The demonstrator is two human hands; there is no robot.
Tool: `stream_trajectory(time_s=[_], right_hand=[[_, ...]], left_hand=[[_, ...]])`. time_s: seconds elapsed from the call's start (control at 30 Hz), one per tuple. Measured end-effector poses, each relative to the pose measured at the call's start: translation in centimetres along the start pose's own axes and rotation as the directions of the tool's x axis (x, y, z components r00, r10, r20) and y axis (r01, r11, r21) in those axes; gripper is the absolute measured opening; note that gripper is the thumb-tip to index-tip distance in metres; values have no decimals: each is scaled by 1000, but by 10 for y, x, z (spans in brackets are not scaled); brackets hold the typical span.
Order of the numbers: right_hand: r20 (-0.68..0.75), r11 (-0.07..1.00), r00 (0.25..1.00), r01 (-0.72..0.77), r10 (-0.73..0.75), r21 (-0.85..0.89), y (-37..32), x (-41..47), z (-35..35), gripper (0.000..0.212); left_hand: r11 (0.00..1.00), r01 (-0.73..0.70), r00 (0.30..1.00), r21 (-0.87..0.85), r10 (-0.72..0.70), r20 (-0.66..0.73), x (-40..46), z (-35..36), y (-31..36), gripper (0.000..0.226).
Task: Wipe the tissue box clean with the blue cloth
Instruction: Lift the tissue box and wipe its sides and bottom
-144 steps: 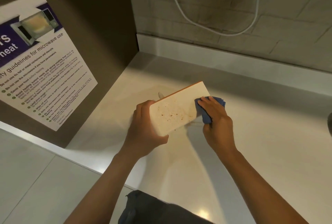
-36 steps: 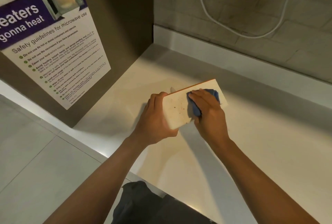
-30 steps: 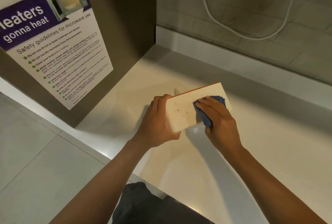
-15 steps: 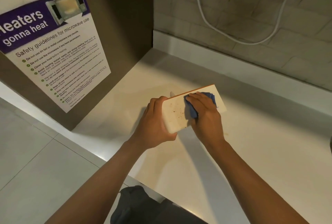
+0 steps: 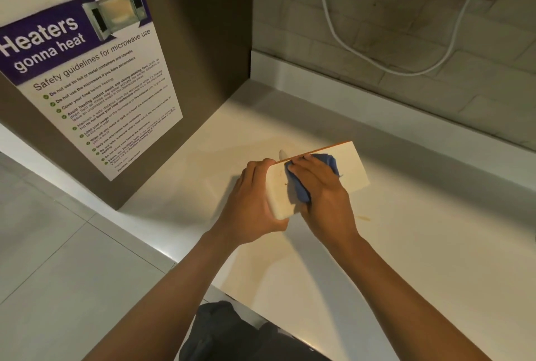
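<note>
My left hand [image 5: 255, 201] is gripping the cream rectangular tissue box [image 5: 352, 168] by its near-left end. My right hand [image 5: 319, 186] is pressing the crumpled blue cloth [image 5: 329, 162] onto it; its long axis is running away rightward.

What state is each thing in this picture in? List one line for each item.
White rectangular tissue box: tilted up off the counter, a few brown specks left.
Crumpled blue cloth: pressed against the box face.
Left hand: grips the box's near end.
Right hand: presses the cloth on the box.
Cream countertop: small brown smear beside the right hand.
</note>
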State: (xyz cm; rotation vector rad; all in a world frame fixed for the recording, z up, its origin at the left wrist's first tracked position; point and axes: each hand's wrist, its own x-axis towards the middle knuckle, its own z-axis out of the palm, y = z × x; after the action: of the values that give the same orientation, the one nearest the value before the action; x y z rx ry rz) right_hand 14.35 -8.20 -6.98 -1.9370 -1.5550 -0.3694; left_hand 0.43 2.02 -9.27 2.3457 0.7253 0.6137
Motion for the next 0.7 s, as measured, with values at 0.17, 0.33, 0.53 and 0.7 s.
stream_trajectory(time_s=[0.17,0.33,0.53,0.7], right_hand=[[10,999,1000,-4,4,-47,18,-8,-18,36],[7,998,1000,-16,16,53,-4,9,-3,32],[3,1000,1000,-14,14,-18,2,-9,-17,32],[-20,996,997,-68,69,59,-12,11,-8,33]], left_hand=[[1000,14,1000,24,-15,27,0,0,-1,116],[1000,-6,1000,-2,6,0,0,-2,0,107],[1000,-9,1000,-2,9,0,-1,0,-2,111],[1000,-5,1000,-28,5,-13,-1,-1,-1,109]])
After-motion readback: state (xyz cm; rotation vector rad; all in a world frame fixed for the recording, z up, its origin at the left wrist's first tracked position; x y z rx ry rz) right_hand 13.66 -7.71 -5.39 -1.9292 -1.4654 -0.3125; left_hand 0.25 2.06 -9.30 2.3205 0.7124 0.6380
